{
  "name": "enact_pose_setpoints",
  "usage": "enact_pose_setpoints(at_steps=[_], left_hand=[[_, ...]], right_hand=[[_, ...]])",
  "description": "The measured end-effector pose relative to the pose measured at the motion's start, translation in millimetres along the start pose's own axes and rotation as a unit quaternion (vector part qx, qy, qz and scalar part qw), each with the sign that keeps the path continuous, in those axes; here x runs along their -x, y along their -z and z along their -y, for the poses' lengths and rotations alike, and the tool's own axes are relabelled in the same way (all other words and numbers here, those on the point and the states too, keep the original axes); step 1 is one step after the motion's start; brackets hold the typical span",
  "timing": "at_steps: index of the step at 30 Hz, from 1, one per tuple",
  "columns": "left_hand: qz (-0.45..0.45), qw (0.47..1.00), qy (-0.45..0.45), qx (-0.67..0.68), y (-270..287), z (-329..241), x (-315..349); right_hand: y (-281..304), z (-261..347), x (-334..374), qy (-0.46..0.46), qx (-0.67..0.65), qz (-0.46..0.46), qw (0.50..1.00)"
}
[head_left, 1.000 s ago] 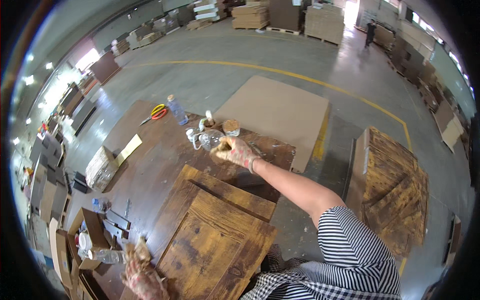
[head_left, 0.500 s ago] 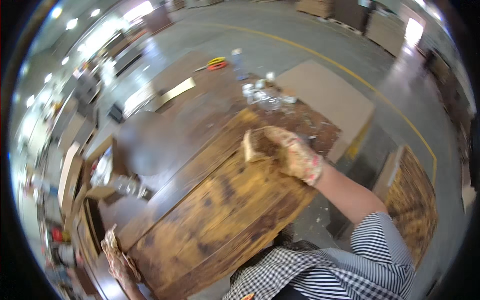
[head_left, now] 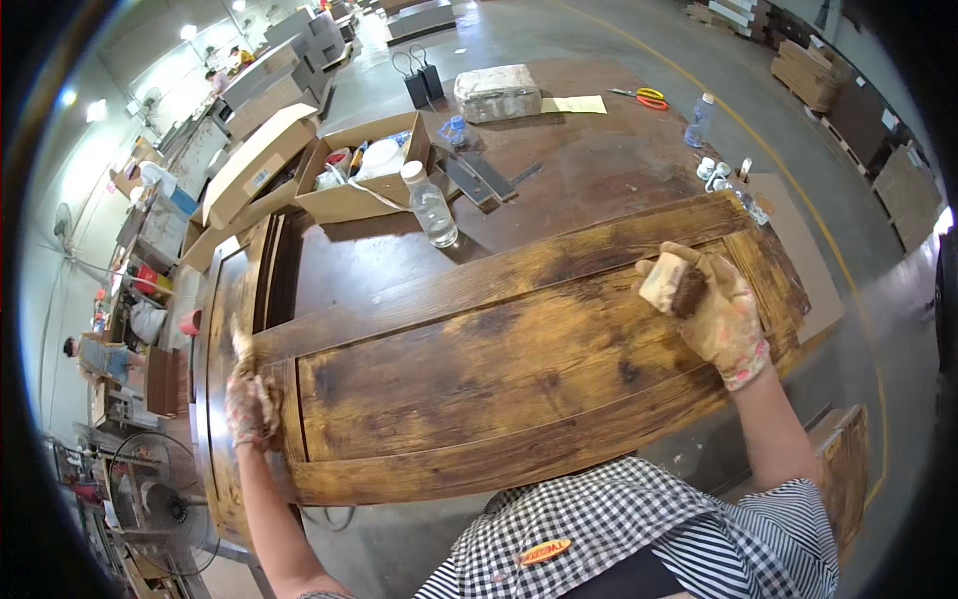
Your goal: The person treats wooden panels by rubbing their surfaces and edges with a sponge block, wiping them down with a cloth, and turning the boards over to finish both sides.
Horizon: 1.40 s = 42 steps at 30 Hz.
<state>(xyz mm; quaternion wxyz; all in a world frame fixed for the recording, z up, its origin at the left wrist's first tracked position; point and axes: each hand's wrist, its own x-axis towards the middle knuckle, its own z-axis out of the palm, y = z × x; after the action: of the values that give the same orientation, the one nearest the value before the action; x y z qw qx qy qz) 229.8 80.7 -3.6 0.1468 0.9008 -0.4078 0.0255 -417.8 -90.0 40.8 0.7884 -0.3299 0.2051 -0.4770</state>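
I've got a long wood-grain panel, mottled golden and dark brown with a recessed centre (head_left: 479,349), lying face up across the near side of a dark brown tabletop (head_left: 569,150), right in front of the person. Right hand (head_left: 723,314), in a pale stained glove, is over the panel's right end, fingers closed around a small pale block with a dark brown face (head_left: 667,285); I can't tell if the block touches the wood. Left hand (head_left: 249,404), in a pale glove with reddish marks, is at the panel's left end; blurred, so I can't tell whether it grips anything. Under that end I see a second brown wood-grain panel (head_left: 230,290) running crosswise.

Behind the long panel: open brown cardboard box (head_left: 329,206) with assorted items, clear bottle with a white cap (head_left: 432,212) just beside it, flat dark grey bars (head_left: 472,180) near the bottle. Farther back I see a pale wrapped rectangular block (head_left: 497,92), a pale yellow strip (head_left: 576,105) beside it, and scissors with red and yellow handles (head_left: 652,97).
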Motion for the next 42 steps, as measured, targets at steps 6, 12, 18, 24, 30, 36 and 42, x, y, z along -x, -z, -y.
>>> enact_pose_setpoints(at_steps=[6,12,18,24,30,36,42], left_hand=[[0.001,0.955,-0.141,0.259,-10,38,-4],[0.043,0.944,-0.099,0.31,-46,81,-33],[0.05,0.943,-0.12,0.305,-61,105,-48],[0.028,0.963,-0.09,0.251,-41,78,-30],[-0.006,0.98,-0.066,0.189,-41,65,-21],[0.042,0.954,-0.032,0.295,-50,61,-14],[0.04,0.951,-0.033,0.304,-43,51,-8]], right_hand=[[-12,-37,1,0.067,-0.033,-0.044,0.996],[-15,-32,18,0.12,-0.057,-0.146,0.98],[-13,-53,20,0.034,-0.053,-0.11,0.992],[-9,-53,24,0.05,-0.008,-0.114,0.992],[-27,-23,8,0.175,0.355,-0.102,0.912],[-45,-41,-32,0.263,0.747,-0.101,0.602],[-31,-53,-53,0.252,0.799,-0.046,0.545]])
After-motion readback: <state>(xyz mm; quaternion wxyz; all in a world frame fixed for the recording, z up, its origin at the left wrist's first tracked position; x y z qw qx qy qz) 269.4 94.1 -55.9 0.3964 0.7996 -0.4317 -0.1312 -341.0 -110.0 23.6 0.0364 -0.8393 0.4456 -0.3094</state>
